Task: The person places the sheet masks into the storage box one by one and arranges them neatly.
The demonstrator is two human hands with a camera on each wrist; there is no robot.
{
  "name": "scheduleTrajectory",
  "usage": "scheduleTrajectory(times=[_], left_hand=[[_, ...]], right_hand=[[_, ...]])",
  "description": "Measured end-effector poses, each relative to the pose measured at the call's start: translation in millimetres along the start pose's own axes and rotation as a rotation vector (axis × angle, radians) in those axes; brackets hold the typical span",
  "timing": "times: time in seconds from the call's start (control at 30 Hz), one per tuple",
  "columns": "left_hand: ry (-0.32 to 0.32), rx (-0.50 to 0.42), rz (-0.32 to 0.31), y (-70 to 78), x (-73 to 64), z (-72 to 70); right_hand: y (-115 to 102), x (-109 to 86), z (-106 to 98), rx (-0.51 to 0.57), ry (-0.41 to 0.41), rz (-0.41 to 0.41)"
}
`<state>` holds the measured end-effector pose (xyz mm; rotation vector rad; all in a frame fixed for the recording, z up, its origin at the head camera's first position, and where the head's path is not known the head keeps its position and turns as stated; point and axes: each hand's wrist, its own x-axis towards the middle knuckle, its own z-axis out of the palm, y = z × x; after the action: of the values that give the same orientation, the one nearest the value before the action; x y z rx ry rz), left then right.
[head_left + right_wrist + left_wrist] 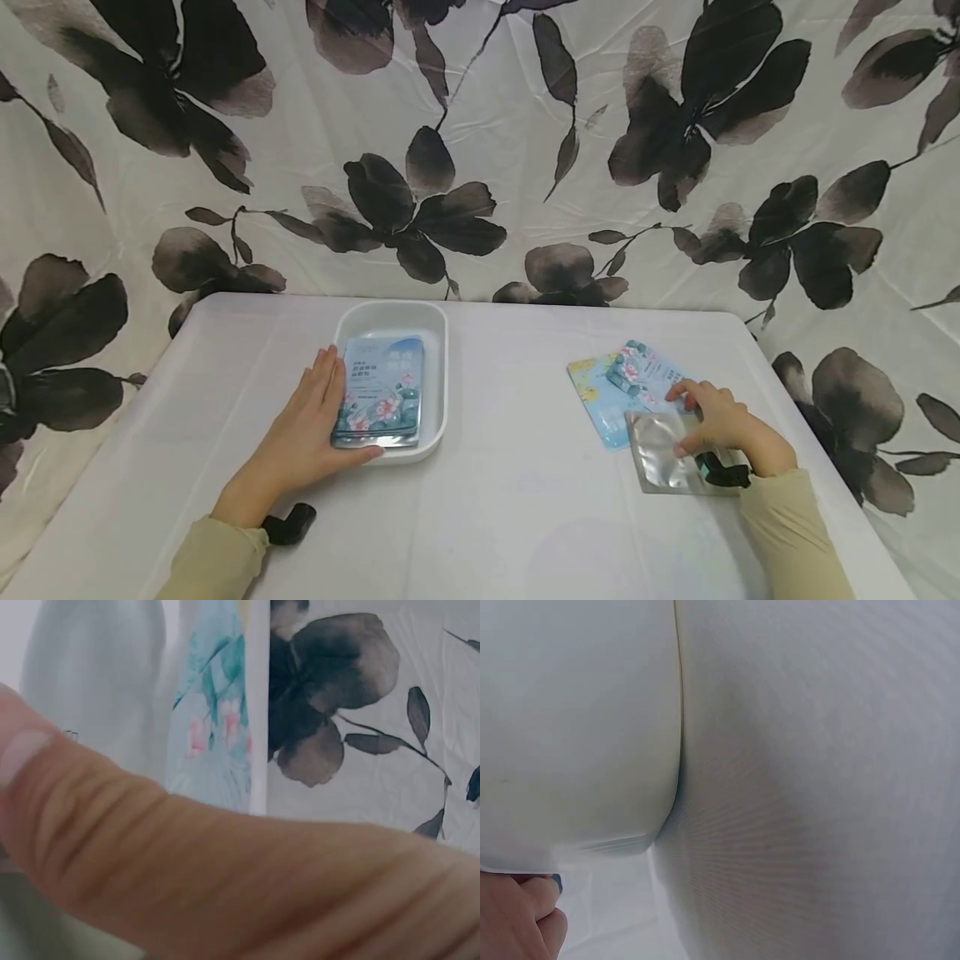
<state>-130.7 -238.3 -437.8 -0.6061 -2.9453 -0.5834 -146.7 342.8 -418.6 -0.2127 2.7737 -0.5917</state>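
Observation:
In the head view my left hand (303,425) lies along the left side of a white plastic tray (441,375), fingers straight and thumb at its front edge. Inside the tray is a stack of blue mask sachets (378,392) printed with pink flowers. On the right, my right hand (723,425) is over a silver sachet (656,450), its fingers spread and bent. The thumb (150,847) is over the silver sachet, while the fingertips reach the edge of a flowered blue sachet (641,367). Partly under that one lies a blue and yellow sachet (592,396).
A white cloth covers the table (510,500). Behind it hangs a curtain (540,167) with dark flowers. Each wrist wears a small black device, such as the left one (291,525).

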Motion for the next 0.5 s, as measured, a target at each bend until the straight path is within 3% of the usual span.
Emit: scheduleTrajectory(times=[0.3, 0.5], left_hand=[[0.008, 0.001, 0.0, 0.9, -1.2, -2.4], [0.006, -0.009, 0.001, 2.1, 0.4, -0.5]], right_hand=[[2.2, -0.5, 1.2, 0.023, -0.013, -0.016], [2.9, -4.3, 2.5, 0.117, -0.006, -0.047]])
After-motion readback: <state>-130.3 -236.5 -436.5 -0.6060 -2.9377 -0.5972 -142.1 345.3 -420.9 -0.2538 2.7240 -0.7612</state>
